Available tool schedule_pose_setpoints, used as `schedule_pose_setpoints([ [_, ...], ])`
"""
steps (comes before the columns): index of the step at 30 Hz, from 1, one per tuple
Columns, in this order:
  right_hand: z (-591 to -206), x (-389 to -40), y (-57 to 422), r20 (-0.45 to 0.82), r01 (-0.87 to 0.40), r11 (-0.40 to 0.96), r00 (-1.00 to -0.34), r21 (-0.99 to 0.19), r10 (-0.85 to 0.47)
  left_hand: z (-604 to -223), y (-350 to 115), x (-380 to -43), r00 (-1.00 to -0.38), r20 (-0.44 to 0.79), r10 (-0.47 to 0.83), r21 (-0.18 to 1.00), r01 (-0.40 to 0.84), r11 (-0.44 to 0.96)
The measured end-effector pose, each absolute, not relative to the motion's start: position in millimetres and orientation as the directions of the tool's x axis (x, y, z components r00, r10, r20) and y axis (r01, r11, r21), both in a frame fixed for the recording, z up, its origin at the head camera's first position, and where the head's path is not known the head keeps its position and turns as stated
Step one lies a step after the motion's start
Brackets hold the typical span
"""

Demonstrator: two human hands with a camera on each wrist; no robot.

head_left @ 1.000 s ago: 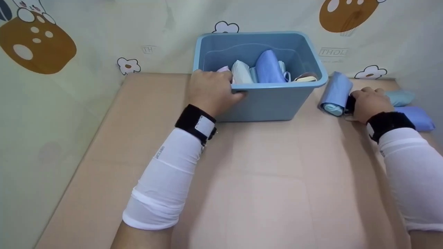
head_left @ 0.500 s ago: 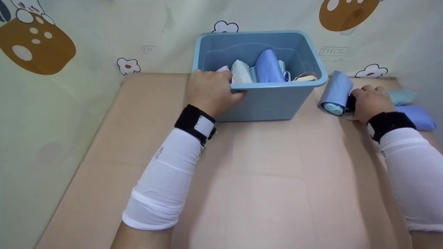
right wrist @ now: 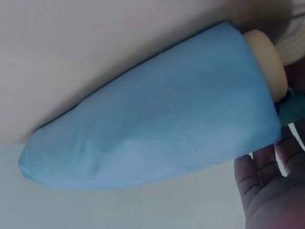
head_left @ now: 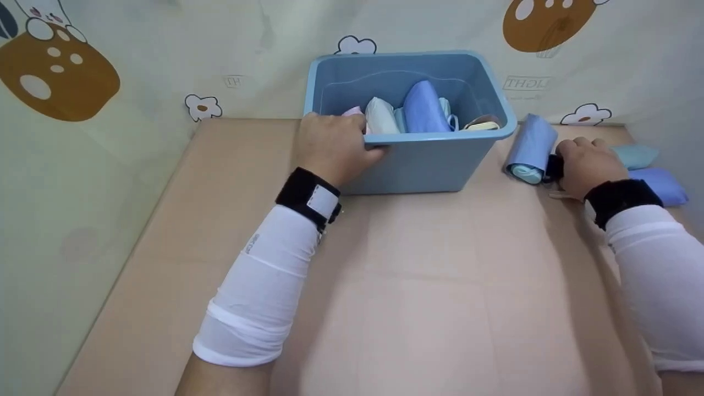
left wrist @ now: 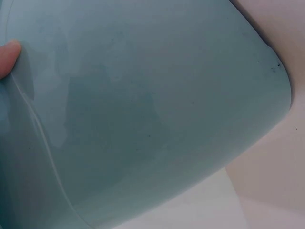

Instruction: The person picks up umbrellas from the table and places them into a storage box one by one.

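Observation:
My left hand (head_left: 334, 148) grips the near left rim of a blue plastic bin (head_left: 423, 165), thumb outside the wall. A fingertip (left wrist: 8, 58) shows against the bin in the left wrist view. At the right, my right hand (head_left: 591, 165) reaches down among several rolled cloth bundles that resemble folded umbrellas. The right wrist view shows a light-blue roll (right wrist: 157, 114) with a cream end (right wrist: 267, 64). Fingers (right wrist: 267, 167) of my right hand lie beside it, at a dark green piece (right wrist: 291, 107). Whether they hold that piece I cannot tell.
Inside the bin stand a periwinkle roll (head_left: 426, 108), a whitish roll (head_left: 381, 115) and other pieces. A blue roll (head_left: 532, 146) lies between bin and right hand. Beyond that hand lie a teal bundle (head_left: 637, 155) and a violet-blue bundle (head_left: 660, 184). A patterned wall (head_left: 264, 66) backs the tan surface (head_left: 418, 286).
The head view has shifted very slightly. Both hands, the bin and the bundles stay essentially where they were.

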State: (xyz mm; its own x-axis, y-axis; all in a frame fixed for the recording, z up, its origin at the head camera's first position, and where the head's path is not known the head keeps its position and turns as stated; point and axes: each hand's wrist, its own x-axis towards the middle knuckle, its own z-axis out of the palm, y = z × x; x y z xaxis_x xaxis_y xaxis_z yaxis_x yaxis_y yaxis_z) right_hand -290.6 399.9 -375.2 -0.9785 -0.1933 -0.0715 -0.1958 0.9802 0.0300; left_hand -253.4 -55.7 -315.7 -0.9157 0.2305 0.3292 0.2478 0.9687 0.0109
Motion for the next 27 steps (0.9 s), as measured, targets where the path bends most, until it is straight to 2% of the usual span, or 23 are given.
schedule_pose_setpoints([
  [7, -380.8, -287.6, 402.9, -0.101, -0.23, 0.971, -0.97, 0.066, -0.222, -316.6, -55.2, -254.3, -0.915, 0.326, 0.238, 0.005, 0.254, 0.967],
  [27, -393.6, -278.9, 410.0, 0.015, -0.3, 0.948, -0.953, 0.108, -0.303, -314.7, -56.7, -253.9, -0.928, 0.292, 0.232, 0.003, 0.244, 0.97],
])
